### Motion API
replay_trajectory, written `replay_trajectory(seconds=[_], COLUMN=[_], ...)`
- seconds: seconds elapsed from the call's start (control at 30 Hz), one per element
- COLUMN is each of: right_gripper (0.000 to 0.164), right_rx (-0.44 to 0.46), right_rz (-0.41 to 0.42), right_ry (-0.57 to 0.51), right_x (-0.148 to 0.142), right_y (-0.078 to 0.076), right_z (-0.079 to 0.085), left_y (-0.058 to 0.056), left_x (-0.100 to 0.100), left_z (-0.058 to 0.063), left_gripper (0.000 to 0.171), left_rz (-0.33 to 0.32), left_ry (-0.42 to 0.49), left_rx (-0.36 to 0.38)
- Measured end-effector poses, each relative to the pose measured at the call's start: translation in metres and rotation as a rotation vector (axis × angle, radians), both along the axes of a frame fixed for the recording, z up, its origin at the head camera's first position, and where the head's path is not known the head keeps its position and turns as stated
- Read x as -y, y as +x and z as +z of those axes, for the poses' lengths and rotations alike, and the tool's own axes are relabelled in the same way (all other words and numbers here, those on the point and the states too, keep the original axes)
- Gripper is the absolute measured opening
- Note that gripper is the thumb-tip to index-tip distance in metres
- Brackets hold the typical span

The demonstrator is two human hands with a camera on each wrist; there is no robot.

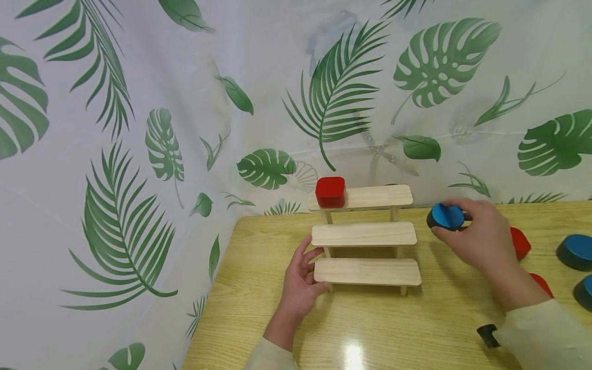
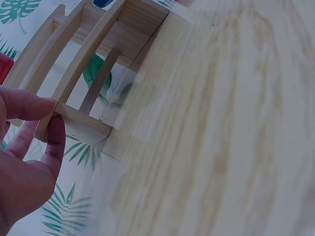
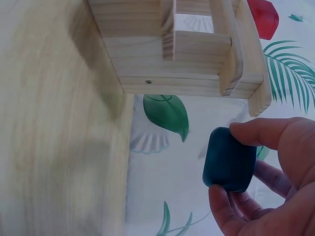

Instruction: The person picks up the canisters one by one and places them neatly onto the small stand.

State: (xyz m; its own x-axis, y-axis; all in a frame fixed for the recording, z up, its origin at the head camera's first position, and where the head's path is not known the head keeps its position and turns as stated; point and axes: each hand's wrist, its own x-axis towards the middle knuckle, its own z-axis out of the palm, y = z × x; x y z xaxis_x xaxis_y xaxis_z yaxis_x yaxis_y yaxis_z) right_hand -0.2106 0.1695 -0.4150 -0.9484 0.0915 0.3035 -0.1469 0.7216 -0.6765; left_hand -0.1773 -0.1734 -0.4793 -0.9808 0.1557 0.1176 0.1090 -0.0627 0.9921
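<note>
Right grip (image 1: pixel 483 234) on blue block (image 1: pixel 445 217), gap to shelf edge (image 1: pixel 411 234)

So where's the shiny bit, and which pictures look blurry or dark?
Head view: a white glare patch on the table, near the bottom edge; left wrist view: the table's grain looks soft and smeary on the right; right wrist view: dim overall, with blurry shadows on the table beside the wooden shelf, and the blue block looking darker than in the head view.

Wooden shelf (image 1: pixel 364 234) (red block (image 1: pixel 330 192) on top)
</note>
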Motion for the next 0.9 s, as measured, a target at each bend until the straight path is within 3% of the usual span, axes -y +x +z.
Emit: replay_trajectory(seconds=[0.47, 0.9], right_gripper=[0.056, 0.055], right_rx=[-0.076, -0.090], right_rz=[-0.003, 0.000], right_ry=[-0.036, -0.053], right_x=[0.005, 0.012], right_y=[0.000, 0.002], right_z=[0.015, 0.030], left_y=[0.000, 0.001], left_x=[0.000, 0.001], left_z=[0.002, 0.002], left_gripper=[0.104, 0.103], left_rz=[-0.014, -0.012], left_ry=[0.000, -0.006], left_rx=[-0.007, -0.005])
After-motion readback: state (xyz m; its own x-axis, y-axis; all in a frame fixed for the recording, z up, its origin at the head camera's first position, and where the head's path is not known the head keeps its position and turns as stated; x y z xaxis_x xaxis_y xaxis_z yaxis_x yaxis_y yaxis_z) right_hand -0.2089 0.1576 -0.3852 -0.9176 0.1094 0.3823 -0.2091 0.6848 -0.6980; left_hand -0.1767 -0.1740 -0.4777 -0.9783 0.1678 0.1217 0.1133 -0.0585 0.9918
